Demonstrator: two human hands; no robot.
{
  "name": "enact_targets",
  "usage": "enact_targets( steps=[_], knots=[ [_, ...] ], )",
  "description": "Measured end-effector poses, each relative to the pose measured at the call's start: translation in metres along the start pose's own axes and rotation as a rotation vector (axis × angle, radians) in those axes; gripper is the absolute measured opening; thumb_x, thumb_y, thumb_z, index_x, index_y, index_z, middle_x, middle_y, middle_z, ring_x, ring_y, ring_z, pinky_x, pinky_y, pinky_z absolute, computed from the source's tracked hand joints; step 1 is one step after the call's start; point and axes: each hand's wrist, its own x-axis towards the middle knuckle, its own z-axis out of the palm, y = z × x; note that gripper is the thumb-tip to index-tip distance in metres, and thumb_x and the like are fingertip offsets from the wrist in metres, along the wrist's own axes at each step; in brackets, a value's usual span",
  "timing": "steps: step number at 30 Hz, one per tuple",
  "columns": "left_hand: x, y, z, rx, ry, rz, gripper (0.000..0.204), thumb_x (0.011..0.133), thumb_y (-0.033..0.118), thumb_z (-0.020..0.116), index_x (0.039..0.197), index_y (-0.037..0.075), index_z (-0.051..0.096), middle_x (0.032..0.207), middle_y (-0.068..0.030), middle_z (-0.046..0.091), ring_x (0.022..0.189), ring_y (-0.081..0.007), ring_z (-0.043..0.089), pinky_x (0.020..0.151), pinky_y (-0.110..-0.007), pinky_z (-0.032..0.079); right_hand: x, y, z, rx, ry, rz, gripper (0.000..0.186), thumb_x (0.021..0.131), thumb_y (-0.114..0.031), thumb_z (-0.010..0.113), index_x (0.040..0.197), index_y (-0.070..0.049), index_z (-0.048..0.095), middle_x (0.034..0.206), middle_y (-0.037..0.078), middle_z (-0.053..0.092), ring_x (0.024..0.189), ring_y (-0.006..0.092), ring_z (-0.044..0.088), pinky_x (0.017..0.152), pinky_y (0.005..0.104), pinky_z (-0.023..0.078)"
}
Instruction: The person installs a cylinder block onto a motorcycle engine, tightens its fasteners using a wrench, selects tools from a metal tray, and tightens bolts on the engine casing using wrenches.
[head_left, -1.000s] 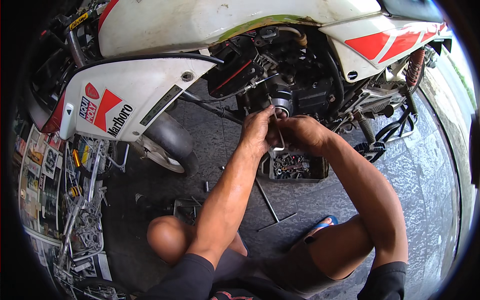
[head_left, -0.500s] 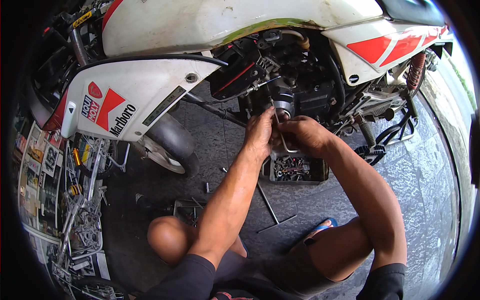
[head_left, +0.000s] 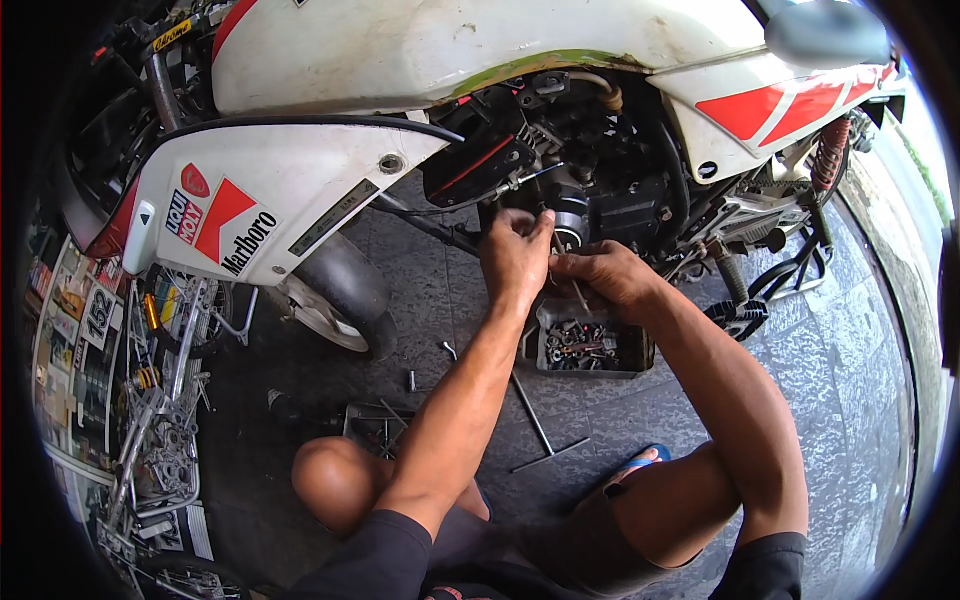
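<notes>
A white and red motorcycle (head_left: pixel 330 60) fills the far side, its dark engine (head_left: pixel 625 205) exposed. My left hand (head_left: pixel 517 258) is against the engine's lower front, beside a round cover (head_left: pixel 570 208). Its fingers are curled, and what they pinch is hidden. Just to the right, my right hand (head_left: pixel 607 272) is closed on a thin bent metal wrench (head_left: pixel 581 297). The lower part of that wrench shows below the fingers. Directly under my hands stands a grey tray (head_left: pixel 600 373) full of bolts and small parts.
A T-handle wrench (head_left: pixel 535 415) lies on the tiled floor between my legs. Left of my forearm are a small socket (head_left: pixel 411 381) and a tool tray (head_left: pixel 358 412). The front wheel (head_left: pixel 345 290) is at left, with metal motorcycle parts (head_left: pixel 165 440) beyond it.
My left hand has shifted slightly left, its fingers lifting off the wrench's upper part. The wrench has turned in my right hand, so its bent end no longer shows clearly.
</notes>
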Motion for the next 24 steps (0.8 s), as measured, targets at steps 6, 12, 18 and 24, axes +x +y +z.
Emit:
enact_targets(
  steps=[6,12,18,24],
  knots=[
    [0.019,0.019,-0.004,0.178,-0.106,0.028,0.03,0.078,0.026,0.077,0.081,-0.002,0.067,0.07,-0.0146,0.069,0.063,-0.0216,0.067,0.059,-0.034,0.051,-0.014,-0.014,0.007,0.142,-0.093,0.019,0.019,0.092,-0.016,0.061,0.097,0.002,0.065,0.074,0.008,0.067,0.049,0.0071,0.048,0.044,0.0236,0.036],
    [0.02,0.023,-0.004,0.287,-0.139,-0.004,0.03,0.072,0.028,0.075,0.077,-0.001,0.068,0.071,-0.0181,0.069,0.068,-0.0283,0.07,0.064,-0.037,0.054,-0.011,-0.008,0.006,-0.03,-0.123,-0.079,0.019,0.091,-0.015,0.058,0.095,0.002,0.065,0.076,0.01,0.069,0.049,0.0086,0.051,0.045,0.0249,0.039],
    [-0.034,-0.024,-0.001,0.175,-0.229,-0.203,0.026,0.069,0.026,0.068,0.072,0.0,0.069,0.067,-0.0144,0.068,0.062,-0.0232,0.066,0.058,-0.037,0.049,-0.038,0.0,0.003,-0.562,-0.348,0.09,0.019,0.085,-0.015,0.058,0.083,0.0,0.069,0.074,0.006,0.071,0.051,0.0099,0.056,0.047,0.0253,0.043],
    [-0.076,-0.159,0.049,0.244,-0.436,-0.43,0.037,0.076,0.038,0.069,0.071,0.002,0.069,0.068,-0.0149,0.068,0.063,-0.0254,0.067,0.063,-0.039,0.052,-0.038,0.054,-0.01,-0.945,-0.357,0.408,0.024,0.083,-0.017,0.057,0.078,0.002,0.07,0.073,0.007,0.072,0.058,0.0147,0.064,0.052,0.0277,0.051]
  ],
)
